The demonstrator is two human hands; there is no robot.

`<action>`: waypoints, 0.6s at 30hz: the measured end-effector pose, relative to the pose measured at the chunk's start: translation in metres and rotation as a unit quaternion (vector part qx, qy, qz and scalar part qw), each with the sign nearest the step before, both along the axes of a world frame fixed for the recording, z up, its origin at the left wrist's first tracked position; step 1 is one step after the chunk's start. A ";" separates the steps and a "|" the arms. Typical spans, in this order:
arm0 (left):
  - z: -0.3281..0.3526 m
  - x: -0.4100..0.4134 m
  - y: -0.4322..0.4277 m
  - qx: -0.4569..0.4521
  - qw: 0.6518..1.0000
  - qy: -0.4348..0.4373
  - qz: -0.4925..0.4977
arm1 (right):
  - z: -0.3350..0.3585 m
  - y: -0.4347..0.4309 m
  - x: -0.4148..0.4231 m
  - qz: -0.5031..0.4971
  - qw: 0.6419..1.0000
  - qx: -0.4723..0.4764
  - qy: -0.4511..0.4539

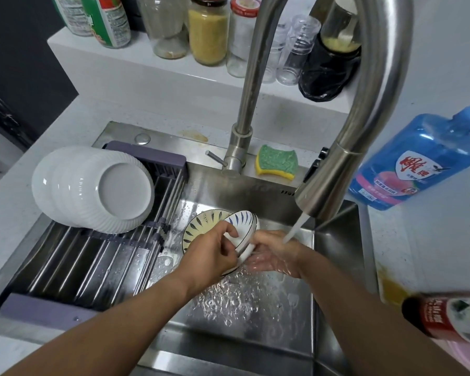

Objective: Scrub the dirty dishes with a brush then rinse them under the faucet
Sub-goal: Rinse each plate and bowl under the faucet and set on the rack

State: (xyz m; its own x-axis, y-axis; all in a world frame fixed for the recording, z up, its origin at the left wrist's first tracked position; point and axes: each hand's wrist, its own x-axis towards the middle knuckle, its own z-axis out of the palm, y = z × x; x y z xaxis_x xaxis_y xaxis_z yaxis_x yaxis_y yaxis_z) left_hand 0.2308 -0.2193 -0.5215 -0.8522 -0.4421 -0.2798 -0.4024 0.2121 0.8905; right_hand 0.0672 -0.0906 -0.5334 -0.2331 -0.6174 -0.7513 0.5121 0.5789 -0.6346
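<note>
At centre frame, above the steel sink (334,267), a person's left hand (212,256) grips a blue-striped bowl (242,221) by its white underside, fingers curled round it. The right hand (274,256), fingers curled at the bowl's far rim, takes the water stream (296,226) from the faucet (331,169). A second patterned bowl (201,221) sits just behind. White plates (106,191) stand stacked on the drying rack (92,267) at left; a green sponge (277,162) lies on the sink's ledge, upper centre.

bowl (242,226): white, blue dashes | plates (92,191): white | sponge (277,162): green-yellow | bottle (418,161): blue
</note>
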 end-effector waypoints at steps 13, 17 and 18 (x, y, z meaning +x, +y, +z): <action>0.015 0.000 -0.011 -0.067 0.997 0.033 0.012 | -0.028 0.016 -0.013 -0.077 0.991 0.103 0.032; 0.033 -0.005 -0.025 -0.094 0.994 0.050 0.013 | -0.037 0.019 -0.009 -0.067 0.988 0.127 0.060; 0.035 -0.005 -0.027 -0.099 0.994 0.055 0.006 | -0.036 0.018 -0.007 -0.062 0.988 0.129 0.067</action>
